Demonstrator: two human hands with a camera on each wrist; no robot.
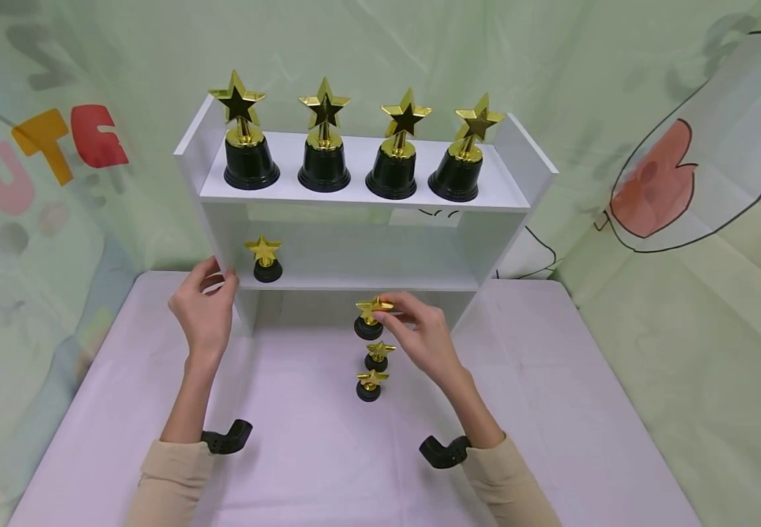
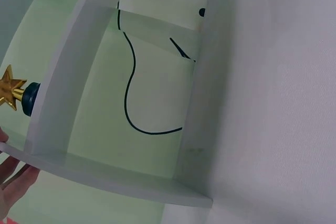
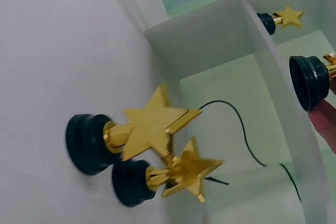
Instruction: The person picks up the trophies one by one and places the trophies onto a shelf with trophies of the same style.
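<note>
My right hand pinches a small gold star trophy by its star, its black base hanging in the air before the shelf unit. Two more small trophies, one behind the other, stand on the table below it. At the white shelf unit's left side, my left hand grips the side panel, with the thumb inside and fingers outside in the left wrist view. Just inside that panel, one small trophy stands on the middle shelf.
Several larger star trophies stand in a row on the top shelf. The unit rests on a table with a pale cloth. Printed fabric hangs around the table at the back and sides.
</note>
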